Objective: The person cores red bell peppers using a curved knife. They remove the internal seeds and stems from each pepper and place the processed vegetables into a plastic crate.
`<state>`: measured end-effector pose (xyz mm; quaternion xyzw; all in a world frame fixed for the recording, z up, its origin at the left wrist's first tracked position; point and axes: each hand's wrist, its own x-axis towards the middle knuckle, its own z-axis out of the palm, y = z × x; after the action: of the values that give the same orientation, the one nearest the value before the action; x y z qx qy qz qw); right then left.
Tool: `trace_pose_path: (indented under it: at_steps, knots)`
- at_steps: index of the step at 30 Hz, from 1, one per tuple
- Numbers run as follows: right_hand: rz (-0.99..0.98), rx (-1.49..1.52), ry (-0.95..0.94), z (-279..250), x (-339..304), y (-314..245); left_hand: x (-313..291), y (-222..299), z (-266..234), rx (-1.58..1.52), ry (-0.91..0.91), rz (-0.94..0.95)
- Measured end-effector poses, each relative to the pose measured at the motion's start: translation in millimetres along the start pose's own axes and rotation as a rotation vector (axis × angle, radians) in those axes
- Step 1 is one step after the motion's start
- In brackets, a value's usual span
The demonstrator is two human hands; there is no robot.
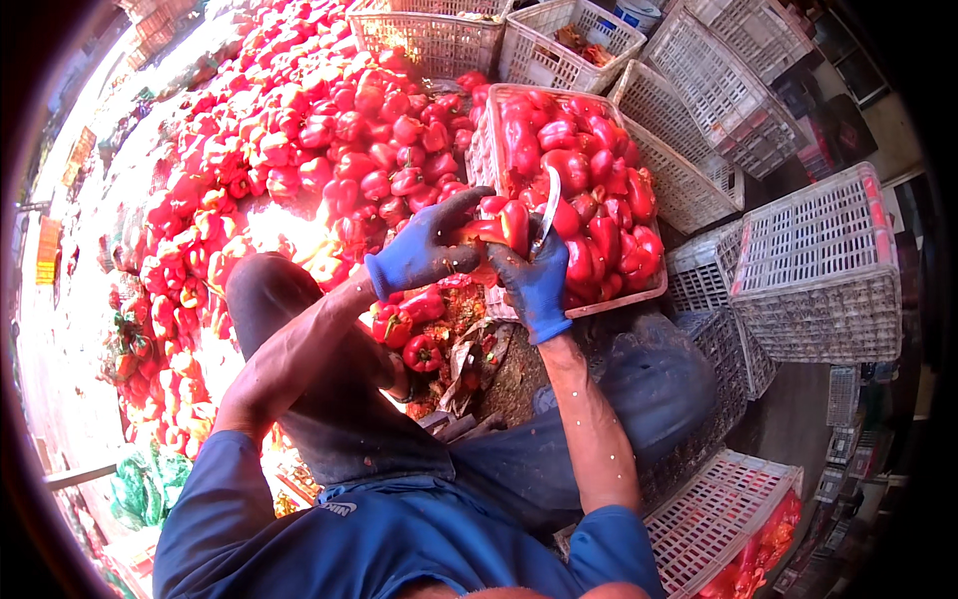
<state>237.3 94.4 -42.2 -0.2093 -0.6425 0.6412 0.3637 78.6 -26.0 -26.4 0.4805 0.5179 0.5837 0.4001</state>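
My left hand (424,248), in a blue glove with dark, soiled fingers, is closed on one side of a red bell pepper (513,228). From the other side my right hand (537,288), gloved the same way, grips a small knife (552,200) whose curved, pale blade points up and away from me. The knife's handle is mostly hidden in that hand, whose fingers are close against the pepper. Just beyond both hands stands a plastic crate (599,302) full of shiny red bell peppers. Several more peppers (423,352) lie on the ground below my left wrist.
A large heap of red peppers (289,150) spreads across the left and far side. Perforated crates (818,270) are stacked at right, with others (569,50) along the back. Nearer, at lower right, is a crate (714,519) beside more red pieces. Plant scraps (464,369) litter the ground between my legs.
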Motion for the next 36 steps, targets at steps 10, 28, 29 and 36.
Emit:
trace_pose_path:
  at_steps: [10,28,29,36]
  knots:
    - [-0.019,0.057,0.185,-3,20,-10,16,13,15,-0.113,0.276,-0.126]
    - [0.342,0.268,0.516,-50,34,-7,28,22,-40,-0.565,0.72,-0.001]
    - [0.222,0.26,0.535,-55,38,-8,25,37,-51,-0.431,0.792,0.039]
    - [-0.179,-0.027,0.56,-109,91,-23,6,68,-83,-0.321,0.799,0.296]
